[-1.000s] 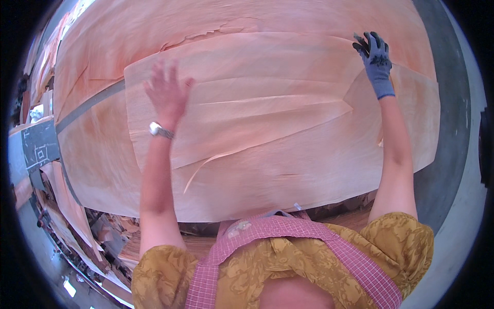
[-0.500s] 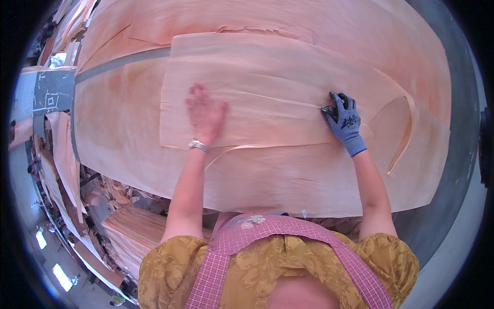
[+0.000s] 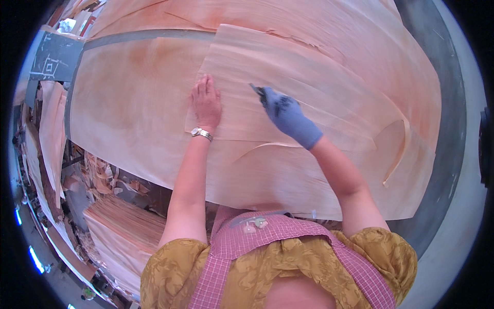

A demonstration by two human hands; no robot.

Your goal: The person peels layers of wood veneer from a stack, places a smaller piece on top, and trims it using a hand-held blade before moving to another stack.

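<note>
A pale, thin wood veneer sheet (image 3: 242, 56) lies over a larger veneer sheet (image 3: 123, 98) on the work surface. Pressed flat near the left edge of the upper sheet is my bare left hand (image 3: 206, 104), fingers stretched out, a metal watch on its wrist. My right hand (image 3: 285, 113), in a blue and black glove, is closed around a small knife (image 3: 253, 88), whose thin tip points up and left over the upper sheet. Motion blurs the glove a little, and its fingers hide the knife's handle. Fine creases run across the upper sheet.
A curled narrow veneer strip (image 3: 402, 149) lies at the right. More reddish veneer (image 3: 329, 20) spreads along the far side. Below left are a stack of veneer sheets (image 3: 123, 221) and scraps (image 3: 103, 172). A grey edge (image 3: 437, 139) borders the right.
The upper veneer sheet has shifted right and turned slightly. My right hand has moved left toward the sheet's middle, and the knife's tip now shows. My left hand has settled near the sheet's left edge.
</note>
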